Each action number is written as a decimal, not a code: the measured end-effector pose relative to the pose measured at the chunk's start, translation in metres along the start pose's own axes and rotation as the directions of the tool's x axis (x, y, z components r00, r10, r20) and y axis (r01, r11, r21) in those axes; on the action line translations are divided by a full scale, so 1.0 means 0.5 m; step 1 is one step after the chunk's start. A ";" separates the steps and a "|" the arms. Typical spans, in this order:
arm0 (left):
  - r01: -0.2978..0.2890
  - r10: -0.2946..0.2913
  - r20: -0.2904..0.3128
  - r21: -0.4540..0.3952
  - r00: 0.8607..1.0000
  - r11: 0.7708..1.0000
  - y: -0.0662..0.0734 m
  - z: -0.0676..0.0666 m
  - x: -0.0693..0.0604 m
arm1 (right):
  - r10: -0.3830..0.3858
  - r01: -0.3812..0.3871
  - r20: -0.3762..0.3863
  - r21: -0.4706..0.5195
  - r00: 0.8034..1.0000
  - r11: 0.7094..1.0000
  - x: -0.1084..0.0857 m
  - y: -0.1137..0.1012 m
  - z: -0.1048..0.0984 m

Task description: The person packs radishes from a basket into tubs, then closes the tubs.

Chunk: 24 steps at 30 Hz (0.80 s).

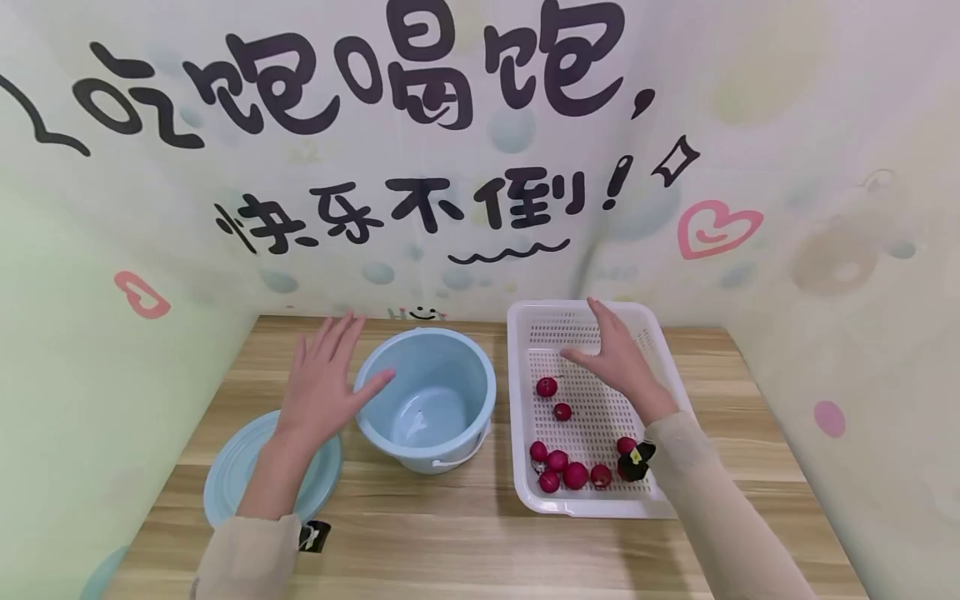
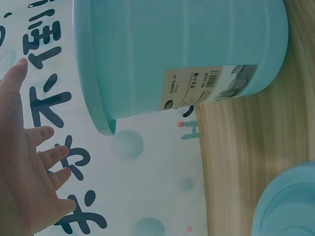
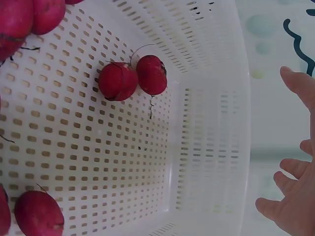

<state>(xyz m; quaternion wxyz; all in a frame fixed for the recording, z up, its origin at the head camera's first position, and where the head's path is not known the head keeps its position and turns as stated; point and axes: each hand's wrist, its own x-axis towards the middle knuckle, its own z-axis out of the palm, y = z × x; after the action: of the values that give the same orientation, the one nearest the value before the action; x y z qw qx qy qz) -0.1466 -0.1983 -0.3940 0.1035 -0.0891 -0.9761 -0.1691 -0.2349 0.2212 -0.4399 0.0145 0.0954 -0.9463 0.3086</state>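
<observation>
My left hand point(image 1: 321, 387) hovers with fingers spread at the left side of a light blue bucket point(image 1: 472, 392), holding nothing. In the left wrist view a paper label point(image 2: 211, 86) shows on the bucket's wall. The bucket's inside looks bare, and its white handle hangs at the front. Over a white perforated plastic basket point(image 1: 521, 400) my right hand point(image 1: 618, 354) is held up, thumb apart from the fingers, with nothing in it. Several red radishes point(image 1: 575, 476) lie along the basket's near end. Two more radishes point(image 3: 118, 81) sit close together farther in.
A round blue lid point(image 1: 236, 467) lies flat on the wooden table point(image 1: 420, 542), left of the bucket and partly under my left forearm. Behind the table stands a wall point(image 1: 360, 283) with black writing. Side walls close in at left and right.
</observation>
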 end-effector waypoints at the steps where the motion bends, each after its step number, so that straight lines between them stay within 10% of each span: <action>1: 0.003 -0.003 -0.002 -0.002 1.000 1.000 -0.001 0.002 -0.004 | 0.001 -0.001 0.000 0.011 1.000 1.000 0.001 0.002 0.004; 24: 0.060 -0.078 -0.054 -0.288 0.995 0.956 -0.020 0.071 -0.097 | 0.096 -0.109 0.073 0.204 0.993 0.973 0.010 0.045 0.076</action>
<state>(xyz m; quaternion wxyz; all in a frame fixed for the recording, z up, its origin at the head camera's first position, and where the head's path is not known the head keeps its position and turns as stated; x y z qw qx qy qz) -0.1079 -0.2020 -0.4412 0.1149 -0.0635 -0.9400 -0.3148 -0.2429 0.2160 -0.4832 -0.0413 0.0569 -0.9125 0.4030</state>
